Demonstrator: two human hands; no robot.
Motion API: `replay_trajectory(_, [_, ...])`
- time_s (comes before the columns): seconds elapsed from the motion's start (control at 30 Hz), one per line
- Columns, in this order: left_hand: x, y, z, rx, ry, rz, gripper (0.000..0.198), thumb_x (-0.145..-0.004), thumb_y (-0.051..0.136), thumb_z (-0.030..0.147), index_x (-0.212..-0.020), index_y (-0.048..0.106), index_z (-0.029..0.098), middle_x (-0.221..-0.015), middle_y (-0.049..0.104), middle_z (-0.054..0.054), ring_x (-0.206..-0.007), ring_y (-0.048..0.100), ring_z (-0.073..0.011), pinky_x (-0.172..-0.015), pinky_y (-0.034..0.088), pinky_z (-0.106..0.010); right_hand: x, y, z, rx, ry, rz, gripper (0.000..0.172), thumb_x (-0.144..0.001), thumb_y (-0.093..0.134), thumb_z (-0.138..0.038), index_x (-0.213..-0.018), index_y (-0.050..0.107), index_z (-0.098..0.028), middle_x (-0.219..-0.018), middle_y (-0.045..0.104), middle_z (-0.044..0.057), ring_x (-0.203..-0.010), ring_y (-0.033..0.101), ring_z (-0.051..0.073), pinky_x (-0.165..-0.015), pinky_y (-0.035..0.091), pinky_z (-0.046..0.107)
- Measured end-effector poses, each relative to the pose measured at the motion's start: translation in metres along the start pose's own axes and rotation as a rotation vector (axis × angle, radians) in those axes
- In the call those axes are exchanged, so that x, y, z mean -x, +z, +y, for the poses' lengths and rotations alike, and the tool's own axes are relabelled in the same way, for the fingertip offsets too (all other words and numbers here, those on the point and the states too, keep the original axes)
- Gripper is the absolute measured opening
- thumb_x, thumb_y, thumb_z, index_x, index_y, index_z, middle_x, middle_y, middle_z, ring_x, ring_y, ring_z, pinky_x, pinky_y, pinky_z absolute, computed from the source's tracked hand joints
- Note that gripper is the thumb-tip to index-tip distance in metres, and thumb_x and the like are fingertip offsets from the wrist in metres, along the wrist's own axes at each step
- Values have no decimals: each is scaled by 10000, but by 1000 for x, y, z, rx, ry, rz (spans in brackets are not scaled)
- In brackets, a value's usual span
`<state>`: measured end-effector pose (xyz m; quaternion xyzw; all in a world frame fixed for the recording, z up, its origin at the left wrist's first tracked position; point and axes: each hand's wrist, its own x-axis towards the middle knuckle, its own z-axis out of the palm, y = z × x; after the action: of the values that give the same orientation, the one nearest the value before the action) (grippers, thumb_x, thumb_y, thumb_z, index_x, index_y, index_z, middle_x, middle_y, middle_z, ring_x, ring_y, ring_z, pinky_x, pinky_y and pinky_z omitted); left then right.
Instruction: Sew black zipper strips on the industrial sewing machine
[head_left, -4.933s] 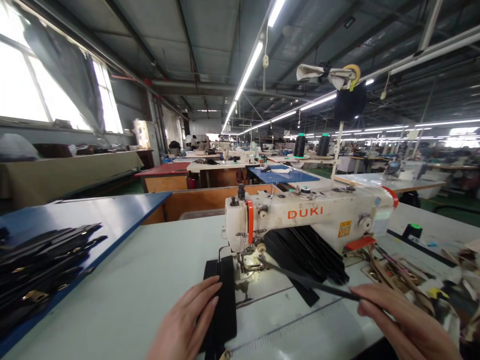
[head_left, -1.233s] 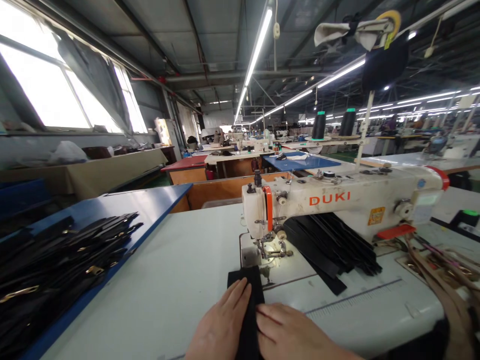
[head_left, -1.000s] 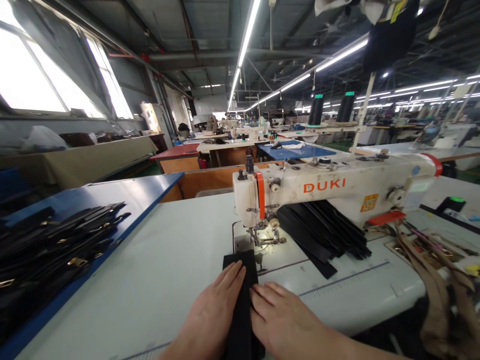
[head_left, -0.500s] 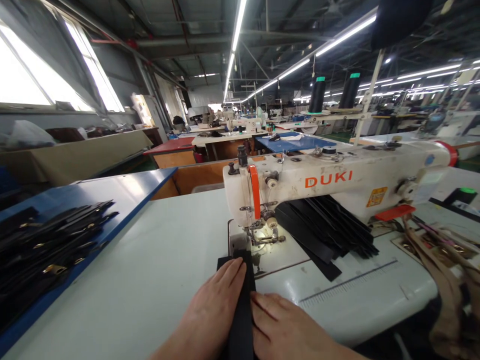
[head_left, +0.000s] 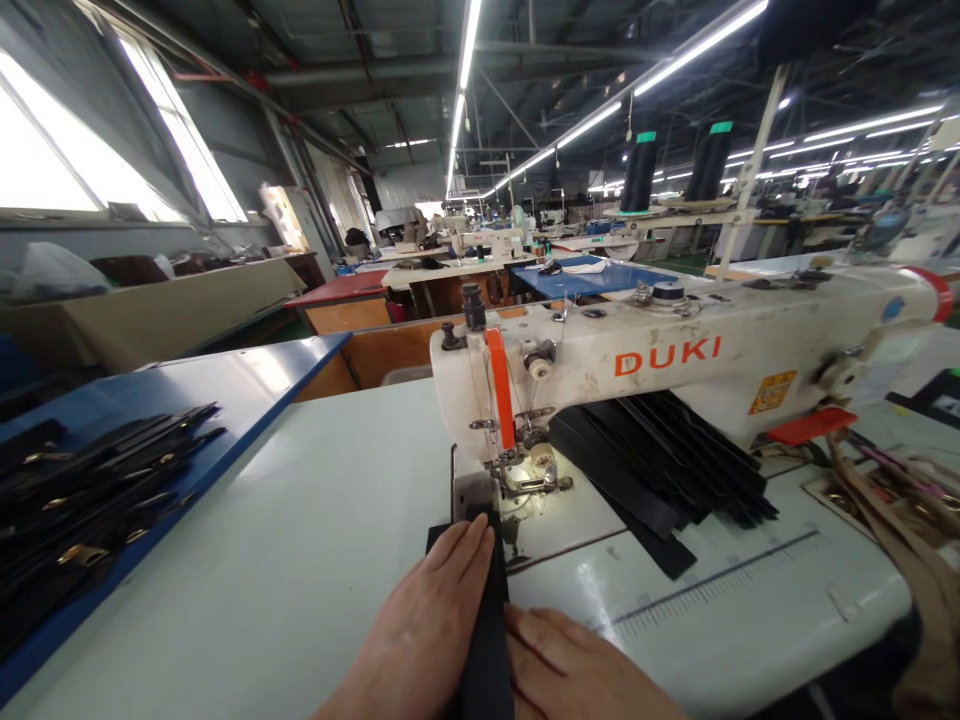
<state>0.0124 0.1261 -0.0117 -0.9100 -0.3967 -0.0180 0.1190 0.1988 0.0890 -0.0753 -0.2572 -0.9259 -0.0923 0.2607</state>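
A black strap piece (head_left: 487, 630) lies lengthwise on the white table, its far end just short of the presser foot (head_left: 525, 482) of the white DUKI sewing machine (head_left: 675, 350). My left hand (head_left: 420, 640) lies flat on the strap's left side, fingers stretched toward the needle. My right hand (head_left: 577, 670) presses flat along its right edge. Both hands hold the strap down on the table.
A stack of black straps (head_left: 660, 465) lies under the machine's arm. More black straps with gold buckles (head_left: 82, 500) are piled on a blue side table at the left. Tan straps (head_left: 907, 530) lie at the right. Two black thread cones (head_left: 675, 165) stand behind.
Since 4.9 s ago my right hand left a thin strip on the right and joined the left on the strap. In the last second the strap slid slightly toward the presser foot.
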Motion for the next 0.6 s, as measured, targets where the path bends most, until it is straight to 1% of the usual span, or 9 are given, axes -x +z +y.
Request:
replay_trajectory(0.07, [0, 1, 0, 9, 11, 23, 570, -748, 390, -11, -1278, 576, 92, -1375, 541, -150, -1242, 542, -260, -1008, 474, -355, 1, -2, 1, -6, -19, -30, 261, -969, 521, -239, -1218, 565, -175, -1241, 636, 63, -1171, 539, 191, -939, 473, 263])
replay_trajectory(0.13, [1, 3, -1, 14, 26, 44, 581, -747, 395, -11, -1292, 563, 95, -1381, 539, -146, -1255, 530, -254, -1026, 459, -345, 1, -1, 2, -4, -25, -31, 248, -973, 519, -235, -1209, 568, -176, -1236, 641, 57, -1174, 538, 184, -945, 467, 255])
replay_trajectory(0.2, [2, 6, -2, 16, 28, 48, 589, -742, 395, -18, -1298, 558, 88, -1382, 538, -149, -1257, 528, -256, -1029, 457, -345, 1, 0, 2, -1, -21, -11, 236, -981, 499, -228, -1197, 575, -173, -1230, 646, 54, -1166, 545, 180, -945, 467, 251])
replay_trajectory(0.37, [4, 13, -6, 51, 19, 54, 615, -749, 390, -20, -1329, 532, 123, -1409, 517, -122, -1273, 512, -245, -1027, 465, -354, 3, 3, 1, 12, -14, 38, 230, -993, 459, -226, -1177, 584, -171, -1244, 637, 54, -1152, 552, 183, -931, 476, 255])
replay_trajectory(0.43, [5, 20, -6, 41, 31, 94, 613, -754, 391, -19, -1336, 522, 121, -1407, 522, -118, -1265, 519, -239, -1021, 470, -340, 3, 4, 1, 22, -35, 47, 223, -993, 463, -238, -1168, 587, -174, -1245, 635, 52, -1151, 552, 187, -924, 480, 257])
replay_trajectory(0.5, [6, 30, -7, 14, 27, 163, 620, -746, 391, -17, -1336, 520, 122, -1402, 532, -109, -1255, 528, -236, -1014, 475, -334, 2, 5, 2, 34, -38, 41, 214, -992, 473, -252, -1161, 588, -187, -1221, 647, 46, -1136, 560, 190, -912, 486, 262])
replay_trajectory(0.57, [7, 41, -7, 3, 0, 218, 642, -738, 384, -19, -1348, 509, 139, -1408, 530, -91, -1255, 526, -234, -1012, 477, -335, 1, 5, 2, 31, -35, 17, 206, -989, 488, -271, -1158, 587, -205, -1186, 662, 39, -1116, 570, 190, -907, 489, 267])
replay_trajectory(0.6, [7, 46, -7, 9, -17, 224, 653, -738, 380, -19, -1358, 499, 150, -1418, 520, -82, -1262, 517, -232, -1015, 475, -337, 1, 5, 2, 27, -34, 0, 205, -988, 495, -279, -1160, 585, -213, -1173, 667, 36, -1110, 573, 190, -911, 488, 272])
